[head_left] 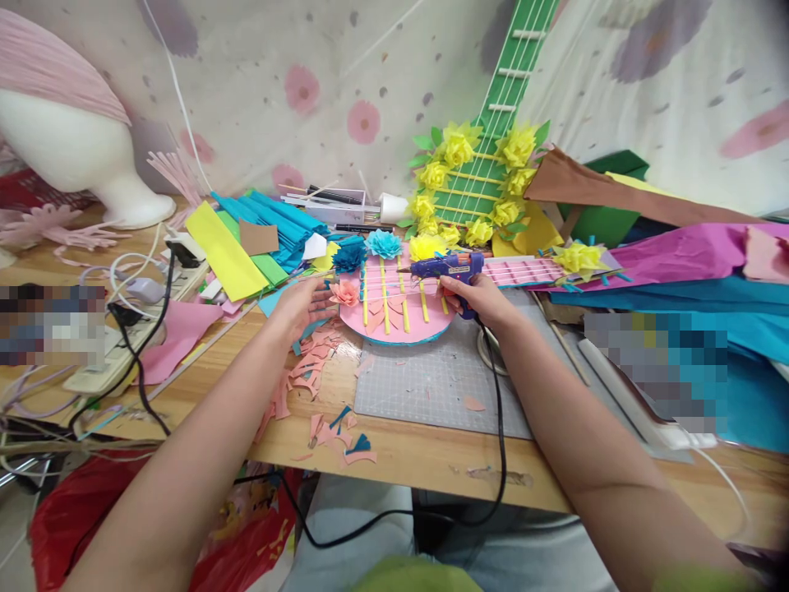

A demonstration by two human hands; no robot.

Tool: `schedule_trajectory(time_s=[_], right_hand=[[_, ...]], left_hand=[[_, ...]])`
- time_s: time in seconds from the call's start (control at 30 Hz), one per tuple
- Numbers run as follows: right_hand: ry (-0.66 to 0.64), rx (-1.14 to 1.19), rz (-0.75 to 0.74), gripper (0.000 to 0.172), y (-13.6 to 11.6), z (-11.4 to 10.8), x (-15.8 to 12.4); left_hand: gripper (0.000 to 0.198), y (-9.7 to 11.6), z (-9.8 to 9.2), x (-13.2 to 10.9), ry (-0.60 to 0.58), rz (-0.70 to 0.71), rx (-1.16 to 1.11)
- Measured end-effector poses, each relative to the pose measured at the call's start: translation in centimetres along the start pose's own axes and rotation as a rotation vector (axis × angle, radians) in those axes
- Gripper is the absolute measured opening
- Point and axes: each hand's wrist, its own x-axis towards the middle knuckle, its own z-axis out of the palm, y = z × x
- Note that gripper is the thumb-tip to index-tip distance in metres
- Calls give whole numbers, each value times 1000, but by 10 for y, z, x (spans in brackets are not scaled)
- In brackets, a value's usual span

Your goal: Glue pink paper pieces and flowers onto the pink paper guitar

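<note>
My right hand (476,298) is closed round the grip of a blue hot glue gun (449,266), its nozzle pointing left over a pink paper guitar (394,316) that lies flat with yellow strips and paper flowers on it. My left hand (306,302) is open, fingers spread, resting at the guitar's left edge beside a small salmon paper flower (346,292). Blue paper flowers (367,247) and a yellow one sit at the guitar's top. The glue gun's black cord (498,411) runs down off the table edge.
A grey cutting mat (431,382) lies under the guitar. Salmon paper scraps (311,370) litter the wooden table. A green guitar with yellow flowers (481,177) leans at the back. Folded coloured paper (259,234) and a power strip (123,329) lie left; paper sheets (696,263) pile right.
</note>
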Motion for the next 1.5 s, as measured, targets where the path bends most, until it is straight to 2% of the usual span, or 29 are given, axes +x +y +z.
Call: schedule_trajectory(time_s=[0.27,0.6,0.73,0.87,1.03,1.27,1.4,1.5], right_hand=[[-19,2,-3,46,-1,0,0],[-3,-9,2,46,-1,0,-1],[-10,-16,-1,47,1,-1,1],[13,-19,-2,48,4,-2,2],[-2,-15,-19,47,5,-2,2],[-1,-20,-12,46,4,-1,2],[7,-22,-15,48,4,-1,2],[-9,-26,-23,47,3,-1,1]], left_hand=[[19,-2,0,2,-7,-6,27],[7,-6,2,0,30,60,121],[3,-6,-1,2,37,26,80],[19,-5,-1,3,45,-5,37],[6,-6,2,2,63,56,96],[4,-8,-2,5,101,33,50],[16,-7,-3,5,75,29,50],[11,-8,-2,5,59,50,105]])
